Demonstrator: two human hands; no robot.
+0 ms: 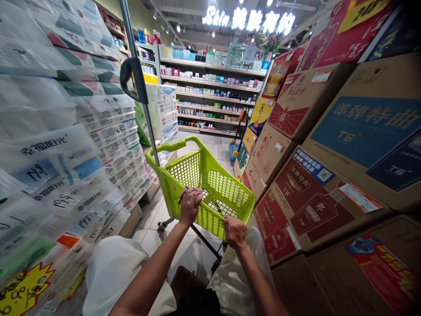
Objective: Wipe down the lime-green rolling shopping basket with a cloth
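Note:
A lime-green plastic shopping cart (215, 217) with latticed walls stands right in front of me, nothing large visible in its basket. My right hand (234, 230) has its fingers wrapped over the cart's near rim, toward the right corner. At the left part of the same rim rests my left hand (190, 205), closed round a crumpled pinkish cloth (198, 194). Something dark shows beside its fingers, too small to name. A metal pole with a dark grey loop handle (134, 81) rises at the cart's left side.
Stacked packs of tissue paper (62, 166) line the left side closely. Printed cardboard cartons (342, 145) are piled high on the right. Ahead, a tiled aisle (210, 142) leads to shelves of small boxed goods (213, 81). A blue wheeled item (234, 151) stands by the cartons.

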